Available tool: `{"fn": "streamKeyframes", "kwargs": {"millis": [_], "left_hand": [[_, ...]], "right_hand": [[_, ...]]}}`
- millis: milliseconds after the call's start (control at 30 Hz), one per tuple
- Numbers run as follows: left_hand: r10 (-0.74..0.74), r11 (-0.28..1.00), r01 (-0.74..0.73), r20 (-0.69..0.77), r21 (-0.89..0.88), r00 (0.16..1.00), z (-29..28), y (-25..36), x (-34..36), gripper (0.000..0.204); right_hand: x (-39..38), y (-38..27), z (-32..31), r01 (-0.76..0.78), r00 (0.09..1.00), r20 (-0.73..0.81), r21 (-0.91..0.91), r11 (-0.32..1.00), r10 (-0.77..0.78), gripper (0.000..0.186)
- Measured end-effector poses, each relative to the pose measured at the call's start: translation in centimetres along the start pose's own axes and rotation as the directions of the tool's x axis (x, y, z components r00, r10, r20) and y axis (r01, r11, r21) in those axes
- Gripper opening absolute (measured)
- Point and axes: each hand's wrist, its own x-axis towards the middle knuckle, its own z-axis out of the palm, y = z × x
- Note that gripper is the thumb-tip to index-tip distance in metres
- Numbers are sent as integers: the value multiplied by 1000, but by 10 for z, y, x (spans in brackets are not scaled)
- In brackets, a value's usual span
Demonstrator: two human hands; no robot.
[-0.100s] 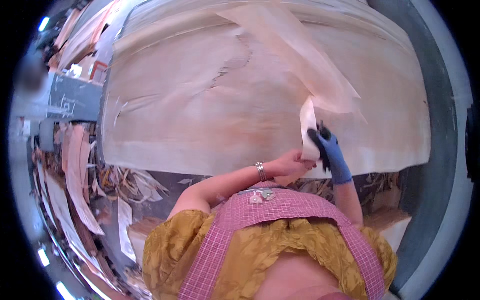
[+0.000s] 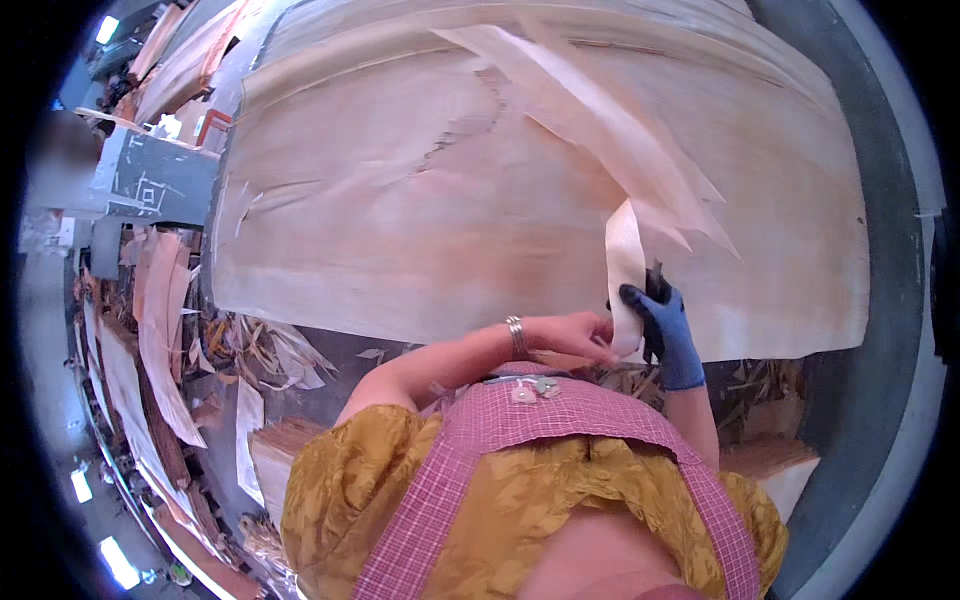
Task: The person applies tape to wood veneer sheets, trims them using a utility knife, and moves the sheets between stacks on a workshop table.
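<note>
A narrow pale veneer strip (image 2: 625,235) stands out over a large veneer sheet (image 2: 350,200). My right hand (image 2: 655,325), in a blue-and-black glove, is closed on the strip, along with a dark object I cannot make out. My bare left hand (image 2: 580,335), a metal band at its wrist, has its fingers curled at the strip's lower end. Beyond them, loose longer veneer pieces (image 2: 570,100) lie diagonally on the sheet.
Veneer scraps (image 2: 275,360) lie below the sheet's near edge. Long veneer offcuts (image 2: 160,330) are piled at the left, near a grey surface (image 2: 160,180). Layered veneer stacks (image 2: 770,465) flank my body. A grey band (image 2: 885,300) runs along the right side.
The veneer strip and both hands appear slightly lower in the view, as does the sheet's near edge. My left hand's fingers have shifted a little left along the strip's lower end.
</note>
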Motion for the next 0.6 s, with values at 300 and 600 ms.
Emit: {"fn": "streamKeyframes", "kwargs": {"millis": [300,600], "left_hand": [[-539,623,-164,-572,-764,618,-105,56,152,66],[-339,718,-599,-930,-355,144,-194,22,187,40]], "right_hand": [[-28,5,-162,135,965,256,-270,953,-64,33],[-70,3,-343,-47,994,-101,-783,620,-52,32]]}}
